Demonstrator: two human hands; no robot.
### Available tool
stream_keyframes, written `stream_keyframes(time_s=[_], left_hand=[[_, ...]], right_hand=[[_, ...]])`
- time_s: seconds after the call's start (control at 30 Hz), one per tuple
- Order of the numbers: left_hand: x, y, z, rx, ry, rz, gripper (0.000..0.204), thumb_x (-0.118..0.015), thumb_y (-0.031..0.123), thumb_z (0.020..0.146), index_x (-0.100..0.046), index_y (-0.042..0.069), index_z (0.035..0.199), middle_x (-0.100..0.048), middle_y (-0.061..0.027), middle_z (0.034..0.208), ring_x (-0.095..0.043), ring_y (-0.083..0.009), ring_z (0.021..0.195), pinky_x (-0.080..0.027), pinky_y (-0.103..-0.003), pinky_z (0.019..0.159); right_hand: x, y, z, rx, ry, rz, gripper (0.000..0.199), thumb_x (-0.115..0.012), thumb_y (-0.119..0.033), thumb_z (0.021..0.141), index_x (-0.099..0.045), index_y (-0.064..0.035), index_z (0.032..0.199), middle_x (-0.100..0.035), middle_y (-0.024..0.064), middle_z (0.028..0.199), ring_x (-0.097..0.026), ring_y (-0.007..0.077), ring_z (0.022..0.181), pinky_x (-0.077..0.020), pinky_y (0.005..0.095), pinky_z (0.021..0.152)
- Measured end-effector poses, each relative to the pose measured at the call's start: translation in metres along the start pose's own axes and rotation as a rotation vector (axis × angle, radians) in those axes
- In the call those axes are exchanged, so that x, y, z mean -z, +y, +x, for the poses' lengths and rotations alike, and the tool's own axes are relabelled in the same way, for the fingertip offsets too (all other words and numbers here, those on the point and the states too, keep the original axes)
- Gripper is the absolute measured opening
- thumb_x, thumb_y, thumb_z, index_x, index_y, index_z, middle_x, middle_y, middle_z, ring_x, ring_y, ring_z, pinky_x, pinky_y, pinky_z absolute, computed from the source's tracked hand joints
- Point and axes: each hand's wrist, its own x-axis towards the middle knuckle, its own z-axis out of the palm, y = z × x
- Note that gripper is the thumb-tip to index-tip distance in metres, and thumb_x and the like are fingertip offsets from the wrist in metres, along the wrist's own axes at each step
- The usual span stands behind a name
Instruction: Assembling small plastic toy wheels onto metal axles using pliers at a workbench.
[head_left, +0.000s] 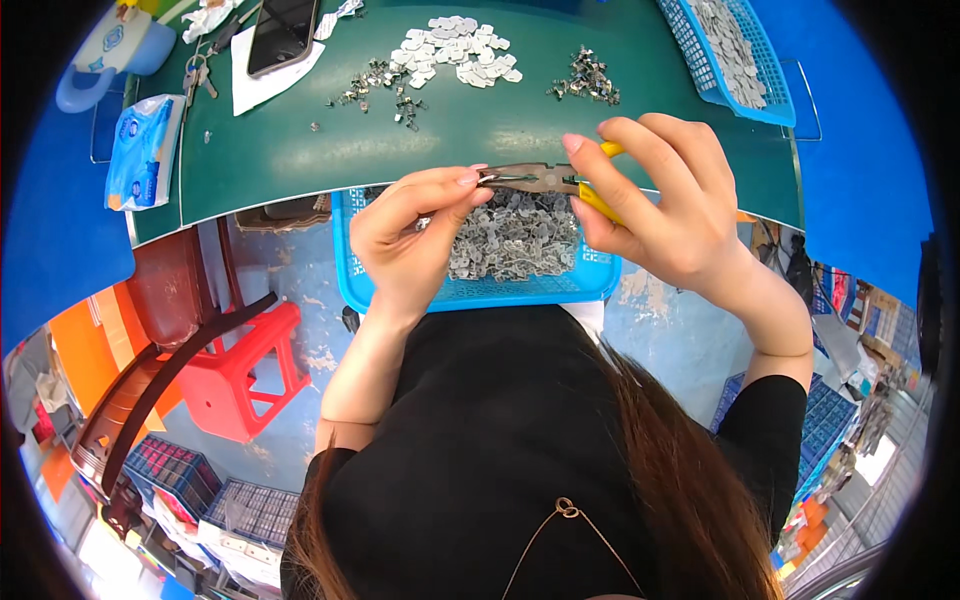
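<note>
A single view comes from a fisheye camera worn on the person's head, looking steeply down and slightly forward. It sits close above the flat dark green work table (300, 150), whose near edge bends across the upper half of the picture. Nearer than that edge, the person's own black top and long brown hair fill the lower middle, very close to the lens. Beyond the table's left and right ends the blue floor curves toward the dark round rim. No second view is given, so nothing is shared
</note>
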Motion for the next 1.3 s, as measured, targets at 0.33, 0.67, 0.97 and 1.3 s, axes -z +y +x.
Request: stream_keyframes(time_s=[0.33, 0.67, 0.97, 1.3], left_hand=[[0.002, 0.000, -0.001, -0.042, -0.054, 0.190, 0.015, -0.067, -0.012, 0.077, -0.068, -0.003, 0.089, -0.070, -0.0148, 0.085, -0.070, -0.0199, 0.081, -0.056, -0.026, 0.072], [-0.001, 0.000, -0.004, -0.135, -0.018, 0.190, 0.014, -0.068, -0.012, 0.077, -0.067, -0.003, 0.088, -0.070, -0.0167, 0.088, -0.070, -0.0215, 0.079, -0.058, -0.028, 0.072], [0.006, 0.004, -0.001, -0.099, -0.103, 0.088, 0.015, -0.064, -0.017, 0.077, -0.065, -0.005, 0.086, -0.067, -0.0214, 0.092, -0.068, -0.0285, 0.090, -0.059, -0.032, 0.076], [0.006, 0.000, -0.007, -0.023, -0.119, 0.068, 0.016, -0.067, -0.014, 0.076, -0.067, -0.003, 0.088, -0.069, -0.0175, 0.093, -0.069, -0.0223, 0.086, -0.057, -0.029, 0.074]], right_hand=[[0.001, -0.003, 0.008, 0.110, 0.021, -0.065, 0.034, -0.073, -0.013, 0.064, -0.067, -0.0008, 0.095, -0.057, 0.0121, 0.091, -0.055, 0.0254, 0.075, -0.0453, 0.0335, 0.057], [0.006, -0.002, 0.003, 0.131, -0.030, -0.021, 0.033, -0.073, -0.013, 0.064, -0.065, 0.0007, 0.092, -0.058, 0.0120, 0.088, -0.055, 0.0250, 0.070, -0.0481, 0.0326, 0.058], [0.002, -0.002, -0.009, 0.034, 0.048, 0.038, 0.041, -0.076, -0.013, 0.061, -0.067, -0.0021, 0.099, -0.059, 0.0122, 0.090, -0.055, 0.0262, 0.070, -0.0492, 0.0328, 0.059], [0.001, -0.003, -0.013, 0.056, 0.022, 0.089, 0.039, -0.075, -0.014, 0.062, -0.065, -0.0009, 0.097, -0.059, 0.0114, 0.092, -0.055, 0.0248, 0.071, -0.0473, 0.0331, 0.057]])
